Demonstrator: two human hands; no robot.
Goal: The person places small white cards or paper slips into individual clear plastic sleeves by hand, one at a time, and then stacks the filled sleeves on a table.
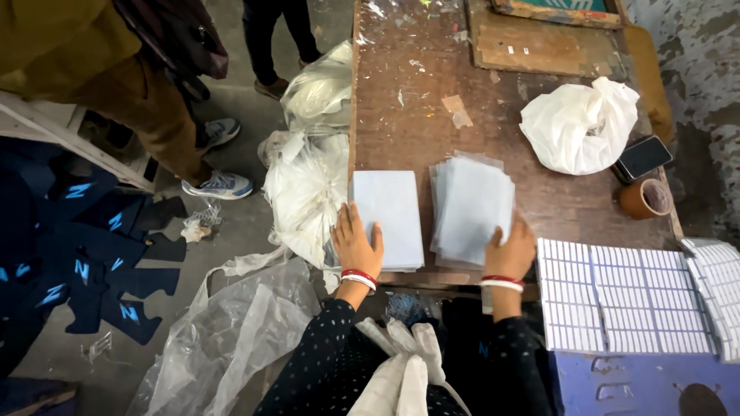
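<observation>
From the head view, two stacks of pale blue-grey sheets lie side by side, just apart, near the front edge of the brown worktop (pixel 432 100). The left hand (pixel 356 245) lies flat, fingers spread and loose, on the near left corner of the squared stack (pixel 389 217); its grip closes on nothing. The right hand (pixel 512 248) curls over the near right corner of the fanned stack (pixel 470 208), fingers bent against the edge; I cannot tell whether it pinches any sheets.

The sheets look thin, light and limp, likely slick, so they would slide and fan easily. Holding them at the edges or corners, with a palm pressing down, seems safest.

Farther back sit a white bag (pixel 580 127), a phone (pixel 642 156) and a tape roll (pixel 646 199).
</observation>
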